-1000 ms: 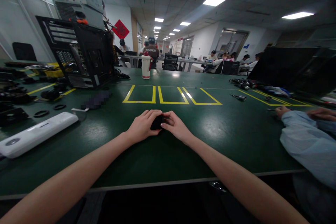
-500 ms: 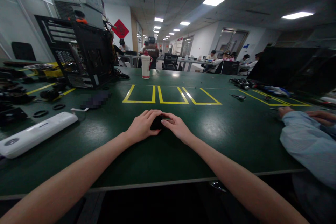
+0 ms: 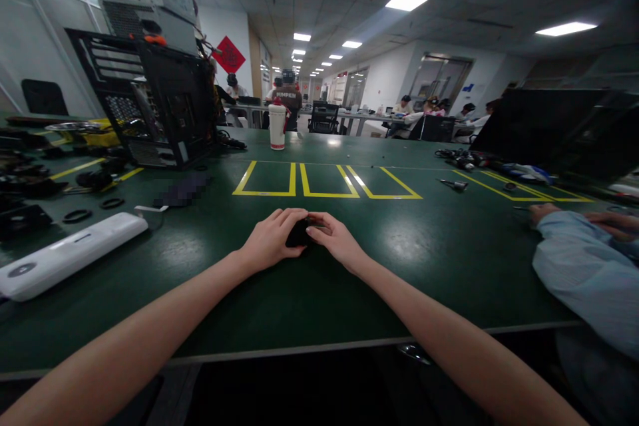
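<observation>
Both hands meet around a small dark object on the green table, a little in front of the yellow tape outlines. My left hand curls round its left side, with the thumb low and the fingers over the top. From the right, my right hand closes on it with thumb and fingertips. The fingers cover most of the object, so its exact kind cannot be made out.
A white cup stands beyond the tape outlines. Left are a computer case, a long white device and black rings. A screwdriver-like tool lies right, near another person's sleeve.
</observation>
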A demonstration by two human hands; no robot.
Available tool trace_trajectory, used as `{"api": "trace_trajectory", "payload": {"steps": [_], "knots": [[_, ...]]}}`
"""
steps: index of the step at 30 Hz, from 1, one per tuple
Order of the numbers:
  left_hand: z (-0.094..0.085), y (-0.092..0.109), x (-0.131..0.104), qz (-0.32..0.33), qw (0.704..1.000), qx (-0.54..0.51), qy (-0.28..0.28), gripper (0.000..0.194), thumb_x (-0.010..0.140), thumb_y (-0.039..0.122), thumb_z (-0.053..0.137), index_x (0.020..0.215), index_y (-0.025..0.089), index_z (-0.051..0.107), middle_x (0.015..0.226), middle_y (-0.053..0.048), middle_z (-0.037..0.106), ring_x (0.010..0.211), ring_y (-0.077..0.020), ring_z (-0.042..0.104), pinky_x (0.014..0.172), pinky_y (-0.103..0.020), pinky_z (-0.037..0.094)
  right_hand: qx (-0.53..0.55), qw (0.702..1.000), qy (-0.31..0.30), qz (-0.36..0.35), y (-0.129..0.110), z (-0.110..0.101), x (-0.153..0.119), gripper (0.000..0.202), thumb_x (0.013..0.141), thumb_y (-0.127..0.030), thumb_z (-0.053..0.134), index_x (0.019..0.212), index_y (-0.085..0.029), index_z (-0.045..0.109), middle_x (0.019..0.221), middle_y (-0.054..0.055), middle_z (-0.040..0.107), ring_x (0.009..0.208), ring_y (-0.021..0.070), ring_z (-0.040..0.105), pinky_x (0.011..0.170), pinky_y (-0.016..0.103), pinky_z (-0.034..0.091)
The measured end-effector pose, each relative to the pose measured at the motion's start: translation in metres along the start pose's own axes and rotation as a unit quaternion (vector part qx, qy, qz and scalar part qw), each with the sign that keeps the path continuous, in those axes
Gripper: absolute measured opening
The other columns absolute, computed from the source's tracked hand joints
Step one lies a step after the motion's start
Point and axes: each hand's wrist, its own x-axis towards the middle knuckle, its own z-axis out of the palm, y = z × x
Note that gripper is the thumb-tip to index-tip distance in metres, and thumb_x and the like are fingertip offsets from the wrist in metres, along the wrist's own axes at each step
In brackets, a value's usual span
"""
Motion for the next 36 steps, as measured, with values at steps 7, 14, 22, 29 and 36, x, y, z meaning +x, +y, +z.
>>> {"api": "trace_trajectory", "payload": {"steps": [7, 14, 22, 29, 36], "knots": [[0.0005, -0.0003, -0.0005, 0.004, 1.000, -0.002, 0.008, 0.058, 0.066, 0.029, 0.061, 0.117, 0.022, 0.035, 0.116, -0.005, 0.050, 0.101, -0.0214, 0.050, 0.081, -0.035, 0.046, 0.051, 0.998, -0.029, -0.011, 0.0031, -0.0006, -0.0013, 0.033, 0.066, -0.021, 0.064, 0.095, -0.019, 0.049, 0.105, 0.003, 0.055, 0.100, 0.0167, 0.054, 0.091, 0.038, 0.041], [0.0011, -0.0006, 0.0003, -0.002, 1.000, 0.000, 0.003, 0.058, 0.066, 0.029, 0.062, 0.117, 0.022, 0.035, 0.115, -0.005, 0.050, 0.101, -0.0220, 0.049, 0.081, -0.036, 0.046, 0.025, 0.999, -0.015, -0.023, 0.0058, 0.0009, -0.0019, 0.020, 0.072, -0.027, 0.057, 0.089, -0.021, 0.048, 0.096, 0.001, 0.054, 0.091, 0.0142, 0.056, 0.085, 0.036, 0.045], [0.0014, -0.0006, 0.0001, 0.004, 1.000, -0.002, 0.006, 0.058, 0.066, 0.028, 0.062, 0.117, 0.022, 0.036, 0.116, -0.005, 0.050, 0.101, -0.0223, 0.049, 0.083, -0.037, 0.045, 0.000, 1.000, -0.025, -0.002, 0.0051, -0.0001, 0.0012, 0.034, 0.072, -0.026, 0.058, 0.104, -0.020, 0.050, 0.107, 0.005, 0.054, 0.098, 0.0172, 0.053, 0.090, 0.038, 0.041], [-0.0001, -0.0002, 0.0000, -0.003, 1.000, -0.007, 0.002, 0.057, 0.066, 0.029, 0.061, 0.117, 0.022, 0.035, 0.115, -0.004, 0.050, 0.101, -0.0224, 0.049, 0.082, -0.036, 0.045, 0.023, 0.999, -0.029, -0.031, 0.0061, 0.0020, -0.0012, 0.024, 0.072, -0.026, 0.058, 0.093, -0.021, 0.048, 0.099, 0.001, 0.053, 0.094, 0.0153, 0.055, 0.084, 0.034, 0.045], [0.0008, -0.0009, 0.0004, -0.003, 1.000, -0.005, -0.004, 0.057, 0.067, 0.029, 0.061, 0.118, 0.022, 0.035, 0.116, -0.004, 0.049, 0.101, -0.0222, 0.048, 0.083, -0.036, 0.045, -0.003, 0.999, -0.011, -0.032, 0.0021, 0.0018, -0.0007, 0.023, 0.074, -0.024, 0.055, 0.096, -0.022, 0.050, 0.102, 0.002, 0.053, 0.100, 0.0154, 0.051, 0.090, 0.036, 0.040]]}}
